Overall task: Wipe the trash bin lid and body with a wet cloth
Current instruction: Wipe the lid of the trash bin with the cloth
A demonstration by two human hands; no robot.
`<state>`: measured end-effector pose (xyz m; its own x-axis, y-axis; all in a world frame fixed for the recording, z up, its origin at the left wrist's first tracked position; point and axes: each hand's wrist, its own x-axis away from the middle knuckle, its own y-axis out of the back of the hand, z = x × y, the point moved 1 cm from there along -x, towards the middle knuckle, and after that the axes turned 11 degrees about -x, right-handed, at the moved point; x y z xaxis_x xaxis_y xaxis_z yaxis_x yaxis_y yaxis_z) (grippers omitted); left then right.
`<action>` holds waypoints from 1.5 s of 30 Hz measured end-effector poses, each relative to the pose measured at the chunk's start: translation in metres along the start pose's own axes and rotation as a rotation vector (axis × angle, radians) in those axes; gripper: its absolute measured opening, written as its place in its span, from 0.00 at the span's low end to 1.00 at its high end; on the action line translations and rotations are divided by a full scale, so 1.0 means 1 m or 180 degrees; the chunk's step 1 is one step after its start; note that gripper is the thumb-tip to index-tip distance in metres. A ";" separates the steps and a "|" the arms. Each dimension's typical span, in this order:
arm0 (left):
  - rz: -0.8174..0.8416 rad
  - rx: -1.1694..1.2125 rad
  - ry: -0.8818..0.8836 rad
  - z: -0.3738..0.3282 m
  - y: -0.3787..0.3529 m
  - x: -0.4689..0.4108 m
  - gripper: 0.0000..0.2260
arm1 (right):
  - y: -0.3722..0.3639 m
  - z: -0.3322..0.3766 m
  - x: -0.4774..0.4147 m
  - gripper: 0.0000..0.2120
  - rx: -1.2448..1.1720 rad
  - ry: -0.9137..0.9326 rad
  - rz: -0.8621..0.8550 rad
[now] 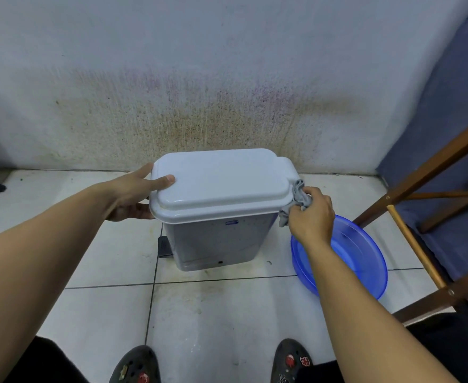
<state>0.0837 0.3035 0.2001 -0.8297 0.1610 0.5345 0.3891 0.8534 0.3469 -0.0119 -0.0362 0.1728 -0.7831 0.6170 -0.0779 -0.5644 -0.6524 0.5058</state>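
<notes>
Two hands hold the bin from either side. The left hand's (133,194) fingers (163,179) are spread around the 9 o'clock end of the lid (221,181). The thumb lies flat on top, one finger reaches along the far edge, and the others curl under the rim. The right hand's (313,214) fingers (306,195) are bunched together, pinching a crumpled grey cloth (296,201) against the lid's rim at its 3 o'clock end, just below the hinge tab (286,165). A loose tail of cloth hangs down beside the bin's upper corner.

The lid is shut and lies flat, with its long axis running from 9 to 3 o'clock across the view and the hinge end pointing to 3. The pale grey bin (213,241) stands upright on the tiled floor (103,313), near the middle of the view and close to the stained wall (199,92) at 12 o'clock. Its dark pedal (165,246) sticks out low on the 9 o'clock side.

At 4 o'clock from the bin, near its base, a blue basin (360,261) sits on the floor, partly hidden by the right forearm. A brown wooden frame (421,189) rises at 3 o'clock beyond the basin. At 6 o'clock a pair of dark clogs (136,366) with red charms stands on the tiles.
</notes>
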 end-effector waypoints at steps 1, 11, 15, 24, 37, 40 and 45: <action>0.0012 0.0000 0.0002 0.000 0.000 -0.001 0.22 | -0.004 0.000 0.005 0.16 -0.0042 -0.0036 0.0005; 0.0136 -0.0011 -0.0049 0.002 0.002 -0.006 0.21 | -0.053 0.012 0.076 0.14 -0.0721 0.0013 -0.0097; 0.0150 -0.0035 -0.0075 0.004 0.003 -0.009 0.22 | -0.082 0.021 0.106 0.12 -0.0835 0.0153 -0.0040; 0.0104 0.0001 -0.0117 0.005 0.002 -0.007 0.21 | -0.110 0.028 0.147 0.20 -0.0026 0.1375 0.0604; 0.0126 0.0024 -0.0030 0.002 0.002 -0.005 0.27 | -0.086 0.004 0.123 0.22 0.0041 0.1176 0.0186; 0.0124 0.0002 -0.0037 0.004 0.001 -0.005 0.26 | -0.115 0.024 0.146 0.19 0.0014 0.1234 0.0412; 0.0090 0.0015 -0.0066 0.004 0.000 -0.007 0.25 | -0.143 0.046 0.171 0.17 0.0014 0.1466 0.0722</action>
<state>0.0876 0.3046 0.1930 -0.8265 0.1953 0.5280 0.4107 0.8507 0.3282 -0.0530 0.1836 0.1268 -0.9202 0.2014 -0.3358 -0.3665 -0.7450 0.5574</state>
